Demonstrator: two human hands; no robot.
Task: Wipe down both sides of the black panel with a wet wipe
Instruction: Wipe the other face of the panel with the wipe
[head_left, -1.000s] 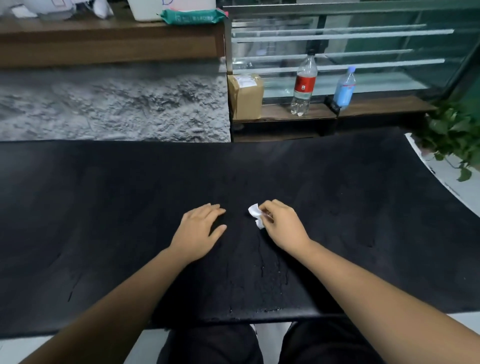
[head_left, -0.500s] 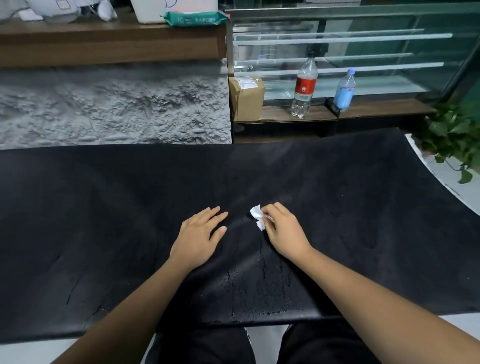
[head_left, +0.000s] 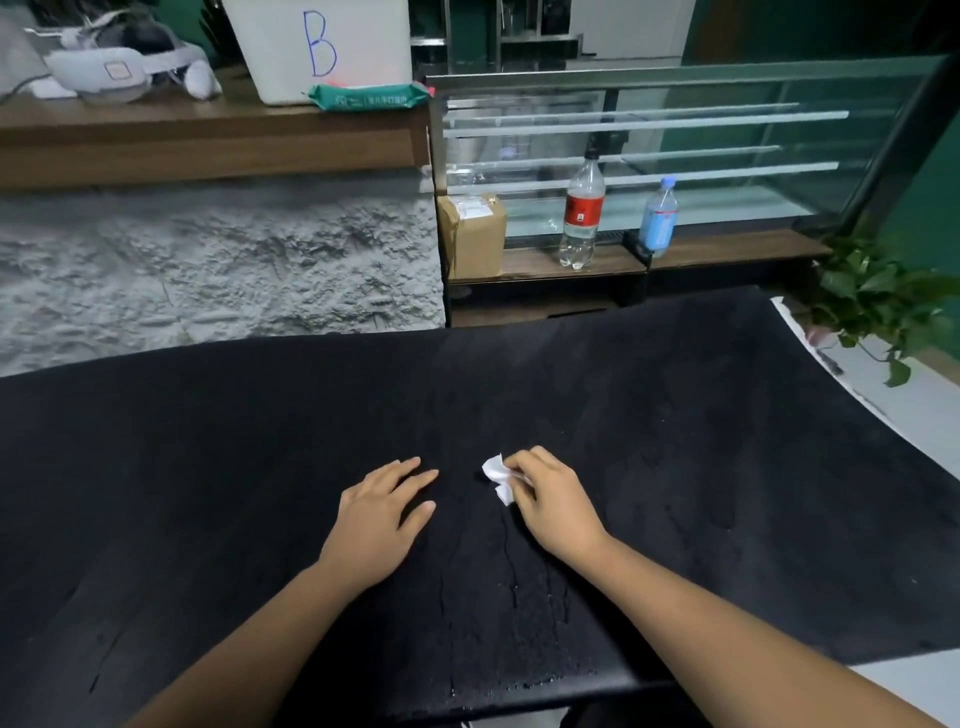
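Note:
The wide black panel (head_left: 675, 415) lies flat in front of me and fills most of the view. My right hand (head_left: 556, 501) sits near its middle, fingers curled and pinching a small crumpled white wet wipe (head_left: 497, 475) against the surface. Wet streaks show on the panel just below that hand. My left hand (head_left: 379, 512) rests flat on the panel to the left of the wipe, fingers straight, holding nothing.
Behind the panel is a rough grey wall with a wooden shelf carrying a white box marked B (head_left: 317, 47) and a green wipes pack (head_left: 366, 96). A glass display case holds a cardboard box (head_left: 472, 234) and two bottles (head_left: 582, 208). A green plant (head_left: 872, 296) stands at right.
Both hands stay almost where they were, the right one still pinching the wipe. My head has tipped up a little, so more of the shelf shows.

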